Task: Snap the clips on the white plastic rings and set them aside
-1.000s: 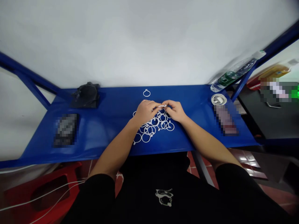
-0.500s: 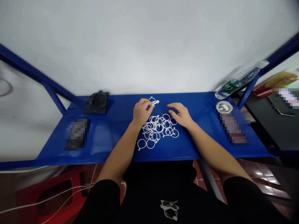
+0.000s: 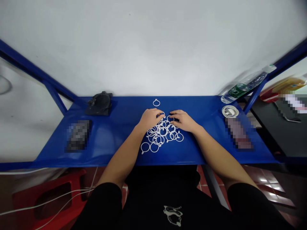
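Note:
My left hand is at the upper left of a loose pile of thin white rings, each with a small tab. Its thumb and index finger are closed on one white ring, partly hidden by the fingers. Opposite it, my right hand reaches in from the right with thumb and forefinger apart. Its fingertips are beside another ring at the pile's upper edge; whether they touch it is too small to tell. A single ring lies apart, farther back on the blue table.
A crumpled black bag and a blurred dark object are on the left. To the right are a leaning water bottle, a coiled white cable and a blurred flat object. A wall rises behind.
My left hand has moved toward me and slightly right, uncovering the single ring at the back. My right hand has shifted slightly left and down to the pile's upper edge.

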`<action>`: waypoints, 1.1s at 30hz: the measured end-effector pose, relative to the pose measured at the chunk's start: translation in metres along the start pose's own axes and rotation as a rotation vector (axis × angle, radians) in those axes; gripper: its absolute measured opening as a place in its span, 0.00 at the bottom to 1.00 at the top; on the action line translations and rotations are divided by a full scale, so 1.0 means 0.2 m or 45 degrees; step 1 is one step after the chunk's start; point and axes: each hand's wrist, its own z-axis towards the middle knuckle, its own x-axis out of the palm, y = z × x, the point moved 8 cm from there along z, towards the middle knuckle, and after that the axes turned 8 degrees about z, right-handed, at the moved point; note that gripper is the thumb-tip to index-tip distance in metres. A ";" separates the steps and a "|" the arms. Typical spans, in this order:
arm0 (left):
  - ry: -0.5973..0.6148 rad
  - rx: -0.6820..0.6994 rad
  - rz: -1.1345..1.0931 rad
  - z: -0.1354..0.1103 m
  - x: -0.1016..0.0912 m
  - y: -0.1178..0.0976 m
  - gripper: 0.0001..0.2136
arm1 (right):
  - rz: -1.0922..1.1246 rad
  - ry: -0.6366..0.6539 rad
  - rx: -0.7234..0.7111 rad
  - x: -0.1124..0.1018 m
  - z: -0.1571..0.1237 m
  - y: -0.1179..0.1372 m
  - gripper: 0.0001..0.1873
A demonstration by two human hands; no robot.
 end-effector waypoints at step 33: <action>-0.160 0.185 -0.110 -0.03 -0.05 -0.19 0.10 | 0.658 -0.363 0.171 -0.05 -0.02 0.08 0.14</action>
